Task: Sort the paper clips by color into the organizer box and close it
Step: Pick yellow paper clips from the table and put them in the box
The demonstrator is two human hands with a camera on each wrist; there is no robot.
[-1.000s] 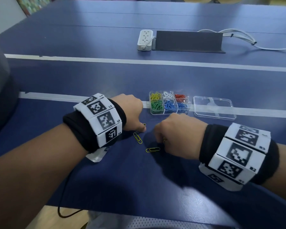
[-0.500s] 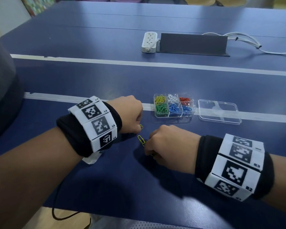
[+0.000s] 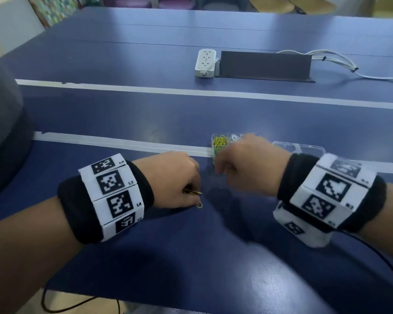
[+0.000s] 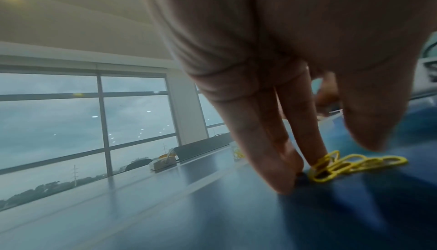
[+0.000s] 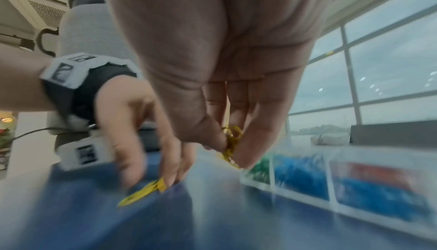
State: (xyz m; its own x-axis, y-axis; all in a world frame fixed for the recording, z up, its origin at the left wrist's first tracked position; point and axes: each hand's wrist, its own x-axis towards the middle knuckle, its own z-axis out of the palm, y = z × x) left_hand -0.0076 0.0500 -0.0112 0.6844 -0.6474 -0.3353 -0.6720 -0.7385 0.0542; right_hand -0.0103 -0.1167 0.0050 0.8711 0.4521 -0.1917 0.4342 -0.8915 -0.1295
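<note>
The clear organizer box point(image 3: 213, 152) sits on the white tape line, mostly hidden by my right hand point(image 3: 222, 165). Its yellow compartment point(image 3: 220, 141) shows; in the right wrist view the green point(image 5: 260, 170) and blue point(image 5: 300, 175) compartments show. My right hand point(image 5: 230, 153) pinches yellow paper clips point(image 5: 232, 138) between thumb and fingers just above the box's near-left corner. My left hand point(image 3: 191, 192) is fingers-down on the table, pinching several yellow clips point(image 4: 350, 164). One more yellow clip point(image 3: 199, 205) lies beside it.
The box's clear lid point(image 3: 304, 148) lies to the right of the box, partly behind my right wrist. A white power strip point(image 3: 205, 63), a dark cable cover point(image 3: 264, 65) and white cables point(image 3: 331, 58) sit far back. A black cable point(image 3: 372, 252) trails from my right wrist.
My right hand has lifted yellow clips off the table and moved forward and right to the box. My left hand stayed put and closed on the remaining yellow clips.
</note>
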